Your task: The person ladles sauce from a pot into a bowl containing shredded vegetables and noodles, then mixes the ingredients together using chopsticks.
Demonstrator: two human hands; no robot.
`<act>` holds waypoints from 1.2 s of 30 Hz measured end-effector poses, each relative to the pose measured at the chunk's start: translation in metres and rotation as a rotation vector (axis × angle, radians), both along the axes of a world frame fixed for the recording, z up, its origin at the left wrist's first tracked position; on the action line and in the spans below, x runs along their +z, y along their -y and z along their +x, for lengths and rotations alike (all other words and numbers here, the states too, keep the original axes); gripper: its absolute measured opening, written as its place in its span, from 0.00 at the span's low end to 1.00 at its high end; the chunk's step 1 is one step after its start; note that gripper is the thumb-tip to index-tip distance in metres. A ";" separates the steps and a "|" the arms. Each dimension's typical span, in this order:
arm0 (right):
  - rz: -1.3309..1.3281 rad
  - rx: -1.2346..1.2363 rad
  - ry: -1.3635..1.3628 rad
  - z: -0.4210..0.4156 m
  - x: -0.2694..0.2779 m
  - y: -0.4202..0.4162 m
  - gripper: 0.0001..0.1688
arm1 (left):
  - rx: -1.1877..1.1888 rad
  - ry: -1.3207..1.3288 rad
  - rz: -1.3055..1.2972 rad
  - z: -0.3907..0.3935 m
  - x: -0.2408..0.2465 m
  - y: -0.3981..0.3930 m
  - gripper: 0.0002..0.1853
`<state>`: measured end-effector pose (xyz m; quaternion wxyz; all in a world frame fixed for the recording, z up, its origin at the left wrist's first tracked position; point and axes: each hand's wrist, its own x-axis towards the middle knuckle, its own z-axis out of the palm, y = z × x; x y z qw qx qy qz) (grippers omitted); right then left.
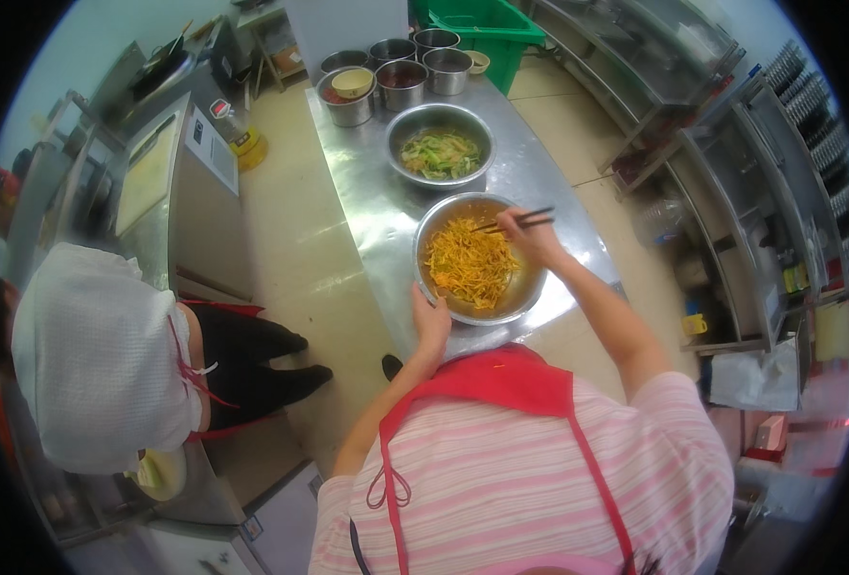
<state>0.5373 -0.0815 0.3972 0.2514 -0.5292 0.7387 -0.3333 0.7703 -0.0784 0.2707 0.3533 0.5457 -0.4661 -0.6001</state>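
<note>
Before me on the steel table (374, 237) stands a wide stainless steel bowl (532, 287) with yellow shredded food (471, 266), possibly noodles, in it. My left hand (432, 320) grips the bowl's near left rim. Dark chopsticks (532, 221) are held in my right hand (532, 233) above the bowl's right side, and their tips reach into the shreds. Just beyond, a second steel bowl (488, 162) holds cut green vegetables (439, 154) with some liquid.
Several steel pots (447, 75) stand at the table's far end, one with a yellow bowl (352, 83) on it. Behind them is a green bin (514, 57). A co-worker (108, 359) in white stands at left near a counter. An oil jug (248, 147) sits on the floor. Steel shelving (719, 201) lines the right.
</note>
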 end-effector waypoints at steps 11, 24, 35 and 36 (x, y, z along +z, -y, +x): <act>-0.236 0.126 0.022 0.024 0.011 0.021 0.14 | 0.011 -0.081 -0.012 -0.004 0.013 -0.004 0.32; -0.242 -0.248 0.370 -0.033 -0.001 -0.014 0.21 | -0.013 -0.032 -0.124 -0.005 -0.034 0.004 0.34; -0.234 -0.339 0.560 -0.009 -0.039 -0.018 0.21 | -0.019 0.023 0.049 -0.002 0.004 0.004 0.34; -0.250 -0.313 0.565 -0.001 -0.028 -0.017 0.21 | -0.017 0.027 0.036 -0.002 0.002 0.004 0.34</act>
